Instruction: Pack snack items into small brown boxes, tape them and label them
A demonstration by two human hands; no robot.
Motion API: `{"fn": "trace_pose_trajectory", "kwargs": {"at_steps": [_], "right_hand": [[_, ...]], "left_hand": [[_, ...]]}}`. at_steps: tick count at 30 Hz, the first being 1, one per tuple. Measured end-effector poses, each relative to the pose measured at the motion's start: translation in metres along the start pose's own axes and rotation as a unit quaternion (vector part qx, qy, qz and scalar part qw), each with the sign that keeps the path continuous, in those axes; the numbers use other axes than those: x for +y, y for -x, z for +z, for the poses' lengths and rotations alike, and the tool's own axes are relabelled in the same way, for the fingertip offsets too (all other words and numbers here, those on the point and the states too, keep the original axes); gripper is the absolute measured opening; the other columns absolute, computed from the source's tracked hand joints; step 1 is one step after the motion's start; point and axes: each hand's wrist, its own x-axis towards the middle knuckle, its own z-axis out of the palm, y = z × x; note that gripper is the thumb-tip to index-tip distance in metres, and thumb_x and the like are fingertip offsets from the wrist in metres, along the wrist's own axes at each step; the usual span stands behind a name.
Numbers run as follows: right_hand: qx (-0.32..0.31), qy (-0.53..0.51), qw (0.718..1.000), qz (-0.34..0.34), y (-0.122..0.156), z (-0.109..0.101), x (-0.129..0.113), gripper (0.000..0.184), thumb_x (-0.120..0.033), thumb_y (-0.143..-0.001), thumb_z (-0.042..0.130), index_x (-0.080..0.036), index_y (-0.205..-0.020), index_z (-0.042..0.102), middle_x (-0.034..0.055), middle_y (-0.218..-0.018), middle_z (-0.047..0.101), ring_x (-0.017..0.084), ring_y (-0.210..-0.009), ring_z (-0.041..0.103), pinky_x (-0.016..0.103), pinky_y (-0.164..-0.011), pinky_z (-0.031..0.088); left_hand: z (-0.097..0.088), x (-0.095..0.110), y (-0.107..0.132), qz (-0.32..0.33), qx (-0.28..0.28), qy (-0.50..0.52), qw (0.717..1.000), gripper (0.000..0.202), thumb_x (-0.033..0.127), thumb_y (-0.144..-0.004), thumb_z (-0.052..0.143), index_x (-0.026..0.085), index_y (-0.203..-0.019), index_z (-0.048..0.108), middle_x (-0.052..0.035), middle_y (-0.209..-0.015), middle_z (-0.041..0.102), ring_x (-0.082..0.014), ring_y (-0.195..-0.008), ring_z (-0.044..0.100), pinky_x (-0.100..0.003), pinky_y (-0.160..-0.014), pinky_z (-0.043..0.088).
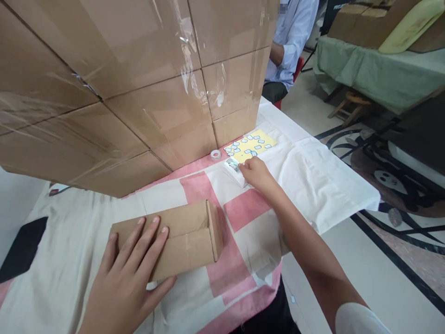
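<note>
My left hand lies flat and open on a small brown cardboard box on the cloth near me. My right hand reaches out across the table, its fingers curled over a small white device that may be a label dispenser. Just beyond it lies a yellow sheet dotted with several small white-and-blue stickers. A small roll of clear tape sits left of the sheet, by the foot of the box wall.
A tall stack of taped cardboard cartons fills the left and back. The table wears a white and pink checked cloth; its edge drops off at right. A person in a light blue shirt sits behind. A green-covered table stands far right.
</note>
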Motion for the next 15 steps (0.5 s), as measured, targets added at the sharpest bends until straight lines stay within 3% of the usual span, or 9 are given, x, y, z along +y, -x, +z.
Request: {"fn": "trace_pose_trajectory", "kwargs": {"at_steps": [5, 8, 12, 15], "right_hand": [[-0.011, -0.01, 0.998, -0.053, 0.002, -0.004, 0.001, 0.041, -0.018, -0.091, 0.056, -0.021, -0.056, 0.035, 0.0048, -0.081, 0.05, 0.016, -0.073, 0.05, 0.028, -0.066, 0.038], [-0.052, -0.091, 0.994, -0.011, 0.002, -0.012, 0.002, 0.037, -0.018, -0.09, 0.059, -0.02, -0.059, 0.039, 0.0043, -0.081, 0.053, 0.015, -0.069, 0.054, 0.027, -0.063, 0.043], [-0.143, -0.248, 0.956, 0.067, 0.003, -0.024, 0.01, 0.029, -0.023, -0.092, 0.062, -0.019, -0.067, 0.047, 0.0044, -0.083, 0.062, 0.013, -0.063, 0.06, 0.026, -0.059, 0.05], [-0.157, -0.293, 0.941, 0.069, 0.003, -0.027, 0.016, 0.027, -0.025, -0.089, 0.067, -0.018, -0.068, 0.052, 0.0072, -0.09, 0.064, 0.015, -0.071, 0.064, 0.027, -0.062, 0.055]], "left_hand": [[0.0, 0.002, 0.003, 0.002, 0.01, -0.002, 1.0, 0.081, 0.07, -0.09, 0.052, 0.034, -0.159, 0.03, -0.0107, -0.159, 0.045, -0.0402, -0.149, 0.037, -0.065, -0.123, 0.018], [0.0, 0.004, 0.005, -0.003, 0.014, -0.002, 1.0, 0.079, 0.069, -0.091, 0.051, 0.035, -0.159, 0.031, -0.0098, -0.158, 0.047, -0.0396, -0.148, 0.038, -0.065, -0.123, 0.018], [0.0, 0.005, 0.004, -0.007, 0.018, 0.001, 1.0, 0.077, 0.068, -0.09, 0.052, 0.036, -0.158, 0.033, -0.0085, -0.158, 0.047, -0.0388, -0.148, 0.039, -0.064, -0.122, 0.019], [0.0, 0.003, 0.002, -0.01, 0.017, 0.004, 1.0, 0.076, 0.068, -0.09, 0.052, 0.036, -0.157, 0.034, -0.0081, -0.158, 0.047, -0.0385, -0.147, 0.039, -0.063, -0.122, 0.02]]}}
